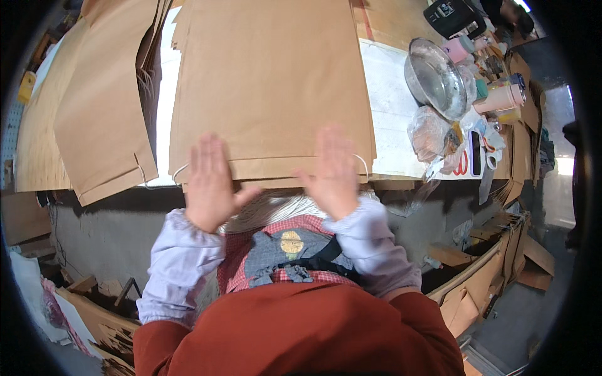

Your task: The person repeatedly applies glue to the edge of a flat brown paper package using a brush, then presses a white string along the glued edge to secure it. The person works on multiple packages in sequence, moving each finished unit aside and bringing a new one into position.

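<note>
A stack of large brown paper bags [269,94] lies in front of me, its near edge at the table's front. My left hand [211,188] is over the left part of that edge, palm down, with fingers stretched out and thumb apart. Over the right part, my right hand [332,178] is held the same way, its fingers blurred. Whether the fingers press on the paper I cannot tell. White cord loops show beside both hands at the edge. A bundle of white cords [276,210] hangs between my wrists, just below the table edge.
More brown paper bags [103,100] are piled at the left. To the right stand a metal basin [433,78], plastic bags [428,135], a phone [476,153], a pink bottle [501,99] and a black canister [453,17]. Cardboard boxes [476,276] are low at the right.
</note>
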`<act>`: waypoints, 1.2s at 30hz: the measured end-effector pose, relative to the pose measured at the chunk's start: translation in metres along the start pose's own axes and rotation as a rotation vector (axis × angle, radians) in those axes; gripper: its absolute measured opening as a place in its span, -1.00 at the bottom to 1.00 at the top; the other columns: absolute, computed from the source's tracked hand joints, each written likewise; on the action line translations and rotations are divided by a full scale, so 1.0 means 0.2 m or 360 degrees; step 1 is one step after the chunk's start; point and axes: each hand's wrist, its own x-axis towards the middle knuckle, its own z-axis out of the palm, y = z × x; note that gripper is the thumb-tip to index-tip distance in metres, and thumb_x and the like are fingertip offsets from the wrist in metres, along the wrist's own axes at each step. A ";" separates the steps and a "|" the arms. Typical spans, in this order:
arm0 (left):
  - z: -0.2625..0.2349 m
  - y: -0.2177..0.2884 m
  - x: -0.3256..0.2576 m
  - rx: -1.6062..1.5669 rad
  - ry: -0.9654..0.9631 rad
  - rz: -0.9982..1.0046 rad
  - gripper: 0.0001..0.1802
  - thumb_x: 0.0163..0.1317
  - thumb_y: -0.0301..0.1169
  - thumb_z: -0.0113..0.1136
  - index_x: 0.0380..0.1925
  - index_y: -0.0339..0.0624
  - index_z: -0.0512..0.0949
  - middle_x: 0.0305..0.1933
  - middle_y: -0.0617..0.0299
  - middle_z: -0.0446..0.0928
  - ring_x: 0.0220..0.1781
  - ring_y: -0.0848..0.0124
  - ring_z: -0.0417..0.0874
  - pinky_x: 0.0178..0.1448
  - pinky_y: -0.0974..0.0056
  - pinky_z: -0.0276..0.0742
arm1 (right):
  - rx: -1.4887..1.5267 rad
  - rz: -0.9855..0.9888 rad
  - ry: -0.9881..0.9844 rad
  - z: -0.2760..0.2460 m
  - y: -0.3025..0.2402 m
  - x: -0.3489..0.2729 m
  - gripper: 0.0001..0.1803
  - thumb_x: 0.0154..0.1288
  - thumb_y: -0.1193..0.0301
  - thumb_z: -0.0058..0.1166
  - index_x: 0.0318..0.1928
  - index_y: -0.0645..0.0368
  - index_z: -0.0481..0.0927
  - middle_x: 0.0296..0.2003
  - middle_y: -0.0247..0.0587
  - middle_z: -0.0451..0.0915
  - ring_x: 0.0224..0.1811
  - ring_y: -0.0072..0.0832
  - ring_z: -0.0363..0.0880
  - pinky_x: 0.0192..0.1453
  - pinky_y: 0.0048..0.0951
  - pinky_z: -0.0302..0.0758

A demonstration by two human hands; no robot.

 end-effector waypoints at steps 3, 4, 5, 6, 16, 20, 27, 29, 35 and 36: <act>0.06 -0.21 -0.05 -0.0105 0.0193 -0.0074 0.07 0.17 0.16 0.18 0.31 -0.64 0.09 0.44 -0.41 0.04 0.51 -0.22 0.00 0.55 -0.06 -0.07 | 0.0083 0.0267 0.0216 0.00 0.30 -0.09 -0.13 0.30 0.06 0.11 0.38 0.44 0.13 0.38 0.37 0.09 0.48 0.10 0.01 0.53 -0.02 -0.04; 0.09 -0.25 -0.05 -0.0211 0.0245 -0.0044 0.03 0.19 0.11 0.19 0.32 -0.61 0.10 0.44 -0.41 0.04 0.51 -0.23 0.01 0.54 -0.06 -0.05 | 0.0049 0.0356 0.0209 0.02 0.37 -0.11 -0.19 0.30 0.10 0.12 0.35 0.43 0.18 0.36 0.34 0.14 0.45 0.11 0.06 0.49 -0.03 0.03; 0.11 -0.29 -0.06 -0.0314 0.0295 -0.0042 -0.02 0.21 0.06 0.20 0.32 -0.59 0.11 0.44 -0.41 0.04 0.50 -0.23 0.02 0.53 -0.07 -0.04 | 0.0018 0.0446 0.0201 0.02 0.41 -0.12 -0.24 0.30 0.15 0.12 0.32 0.42 0.22 0.34 0.31 0.19 0.42 0.11 0.12 0.45 -0.03 0.10; 0.13 -0.30 -0.06 -0.0365 0.0349 0.0001 -0.06 0.23 0.01 0.20 0.33 -0.57 0.11 0.44 -0.40 0.05 0.50 -0.24 0.02 0.53 -0.07 -0.02 | -0.0032 0.0448 0.0244 0.02 0.43 -0.13 -0.30 0.30 0.19 0.13 0.29 0.41 0.27 0.32 0.28 0.24 0.38 0.12 0.17 0.41 -0.03 0.17; -0.05 -0.32 -0.10 -0.1025 0.0695 -0.0812 -0.59 0.18 -0.33 0.34 -0.10 -0.40 0.45 -0.18 -0.02 0.56 -0.15 0.20 0.58 -0.08 0.19 0.50 | 0.2662 0.1129 0.0139 -0.35 0.32 -0.04 -0.48 0.36 0.54 -0.01 0.31 0.31 0.29 -0.03 -0.24 0.61 -0.42 -0.86 0.42 -0.61 -0.80 0.10; -0.05 -0.36 -0.15 -0.2371 -0.0018 -0.1020 -0.74 0.31 -0.35 0.22 -0.49 -0.26 0.47 -0.66 0.23 0.46 -0.59 0.51 0.44 -0.52 0.28 0.36 | 0.1592 0.0681 0.0115 -0.23 0.40 -0.09 -0.55 0.37 0.54 -0.09 0.26 0.32 0.36 -0.18 -0.17 0.65 -0.28 -0.63 0.56 -0.34 -0.61 0.43; -0.03 -0.99 -0.48 -0.0901 0.1317 -0.1015 -0.72 0.38 -0.34 0.09 -0.42 -0.33 0.57 -0.55 0.07 0.53 -0.50 0.41 0.46 -0.39 0.24 0.39 | 0.1480 0.0263 -0.0226 0.16 -0.14 0.24 -0.54 0.44 0.48 -0.18 0.30 0.32 0.31 -0.07 -0.04 0.60 -0.07 -0.46 0.55 -0.05 -0.42 0.51; -0.04 -1.34 -0.57 -0.0825 0.1596 -0.0948 -0.70 0.41 -0.33 0.05 -0.44 -0.34 0.49 -0.58 0.20 0.41 -0.46 0.50 0.34 -0.38 0.30 0.32 | 0.2408 0.0138 -0.0686 0.21 -0.43 0.40 -0.46 0.41 0.51 -0.18 0.38 0.23 0.20 -0.02 0.00 0.57 0.00 -0.47 0.52 -0.04 -0.43 0.51; -0.02 -2.23 -0.75 -0.0883 0.1693 -0.1255 -0.64 0.45 -0.28 0.03 -0.38 -0.40 0.54 -0.45 0.28 0.54 -0.36 0.59 0.43 -0.24 0.39 0.40 | 0.2069 0.0235 -0.1033 0.40 -1.10 0.65 -0.37 0.38 0.60 -0.20 0.44 0.25 0.02 -0.22 -0.23 0.57 -0.32 -0.58 0.56 -0.40 -0.49 0.58; 0.01 -2.31 -0.76 -0.0858 0.1617 -0.1359 -0.66 0.44 -0.27 0.04 -0.34 -0.39 0.55 -0.42 0.23 0.56 -0.34 0.53 0.48 -0.21 0.36 0.43 | 0.2062 0.0228 -0.1046 0.40 -1.15 0.64 -0.37 0.39 0.59 -0.20 0.44 0.25 0.01 -0.23 -0.22 0.56 -0.34 -0.57 0.56 -0.42 -0.48 0.59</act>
